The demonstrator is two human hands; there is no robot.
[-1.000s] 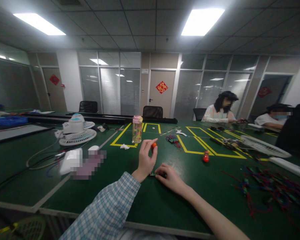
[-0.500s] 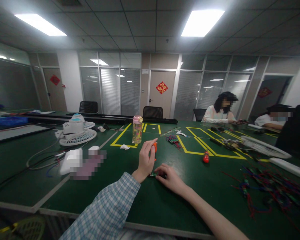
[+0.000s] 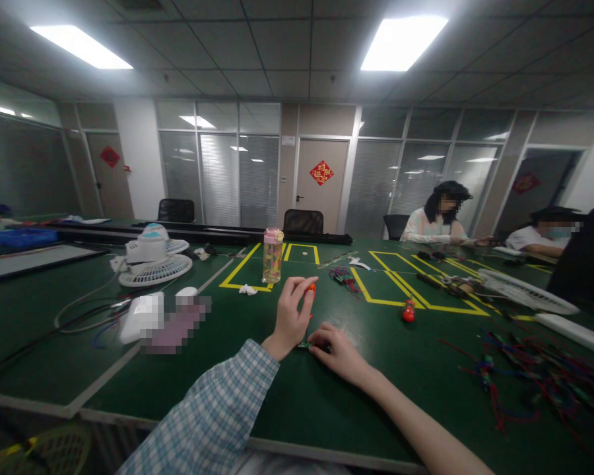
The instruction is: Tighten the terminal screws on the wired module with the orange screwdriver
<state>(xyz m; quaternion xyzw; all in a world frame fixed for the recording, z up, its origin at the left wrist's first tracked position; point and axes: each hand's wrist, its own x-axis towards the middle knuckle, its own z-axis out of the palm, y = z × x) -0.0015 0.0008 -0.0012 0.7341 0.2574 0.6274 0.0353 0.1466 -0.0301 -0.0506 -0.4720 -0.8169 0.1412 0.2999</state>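
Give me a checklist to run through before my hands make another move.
1. Left hand gripping the orange object: ok, it is in the fingers.
2. Right hand on the small green board: ok, fingertips at its edge.
3. Orange object's lower end meeting the board: cannot tell, too small and partly hidden.
4. Bottle upright and apart from both hands: ok.
5. Loose wires put away: not ok, a tangle of wires lies on the right.

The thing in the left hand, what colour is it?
The held thing looks orange, best in head view.
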